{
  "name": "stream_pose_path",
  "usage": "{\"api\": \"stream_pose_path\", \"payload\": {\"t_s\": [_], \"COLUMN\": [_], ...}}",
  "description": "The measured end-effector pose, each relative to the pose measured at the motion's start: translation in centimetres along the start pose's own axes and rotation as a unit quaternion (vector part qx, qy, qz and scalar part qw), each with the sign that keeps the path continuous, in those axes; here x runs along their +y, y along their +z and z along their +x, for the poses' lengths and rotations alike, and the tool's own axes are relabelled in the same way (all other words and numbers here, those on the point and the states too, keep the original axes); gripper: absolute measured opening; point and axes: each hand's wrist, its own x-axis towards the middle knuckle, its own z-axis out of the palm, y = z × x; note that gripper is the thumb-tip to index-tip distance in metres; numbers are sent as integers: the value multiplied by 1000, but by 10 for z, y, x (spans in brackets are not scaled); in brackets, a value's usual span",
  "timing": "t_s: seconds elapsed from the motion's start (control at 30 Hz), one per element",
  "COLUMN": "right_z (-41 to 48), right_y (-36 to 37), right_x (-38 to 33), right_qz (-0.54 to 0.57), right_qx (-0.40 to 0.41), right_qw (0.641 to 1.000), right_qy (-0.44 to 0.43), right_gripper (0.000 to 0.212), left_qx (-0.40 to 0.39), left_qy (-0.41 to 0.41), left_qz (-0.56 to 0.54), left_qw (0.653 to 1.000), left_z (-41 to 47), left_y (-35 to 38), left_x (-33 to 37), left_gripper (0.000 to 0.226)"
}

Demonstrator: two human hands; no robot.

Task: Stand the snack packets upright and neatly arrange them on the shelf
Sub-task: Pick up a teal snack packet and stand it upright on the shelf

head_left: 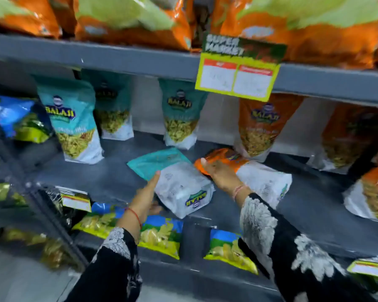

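We count three teal packets (72, 118) standing and two lying flat mid-shelf (109, 171). Our left hand (145, 192) cups the fallen teal packet (172, 179) with fingers loosely spread; our right hand (218, 171) presses flat-fingered on the fallen orange packet (249, 171). Blur hides the labels.

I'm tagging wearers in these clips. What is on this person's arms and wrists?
Both arms wear black sleeves with white floral print near the cuffs. A thin red thread circles the left wrist, and a pinkish thread the right.
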Motion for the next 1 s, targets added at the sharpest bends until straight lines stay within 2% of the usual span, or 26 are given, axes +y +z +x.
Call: {"api": "stream_pose_path", "payload": {"t_s": [0.07,0.13,0.17,0.2,0.23,0.27,0.33,0.4,0.5,0.53,0.6,0.73,0.83,0.93,1.0], "right_z": [17,27,34,39,45,48,47,40,33,36,49,82,91,93,89], "right_y": [11,16,20,25,27,29,36,48,64,68,75,94,112,125,130], "right_x": [8,17,20,21,22,23,20,21,17,15,9,7,18,26,22], "right_qz": [63,190,204,197,186,184,217,254,274,268,276,253,211,208,217], "right_qx": [-112,-176,-204,-224,-229,-227,-180,-118,-22,7,62,159,194,215,249], "right_qw": [986,947,938,934,935,938,948,954,960,963,959,954,958,954,944], "right_qy": [108,188,192,197,198,184,148,107,54,34,9,-32,-22,-14,5], "right_gripper": [48,35,34,44,54,53,30,20,12,14,25,46,52,53,61], "left_qx": [-136,-201,-218,-233,-245,-255,-262,-244,-204,-194,-168,-177,-180,-204,-193], "left_qy": [-98,-128,-129,-119,-111,-97,-63,-14,93,123,159,196,186,191,200], "left_qz": [-73,-88,-78,-56,-41,-33,-19,-9,18,25,32,70,114,86,69], "left_qw": [983,967,964,964,962,961,963,970,974,973,972,962,959,956,958], "left_z": [18,36,46,53,60,62,68,73,87,94,112,162,188,196,194], "left_y": [-2,-5,-5,-6,-8,-9,-15,-24,-36,-37,-36,-30,-26,-27,-26], "left_x": [-5,-10,-12,-11,-10,-9,-9,-8,9,19,40,69,64,48,43], "left_gripper": [55,56,53,50,50,51,48,49,70,75,71,74,72,66,62]}}
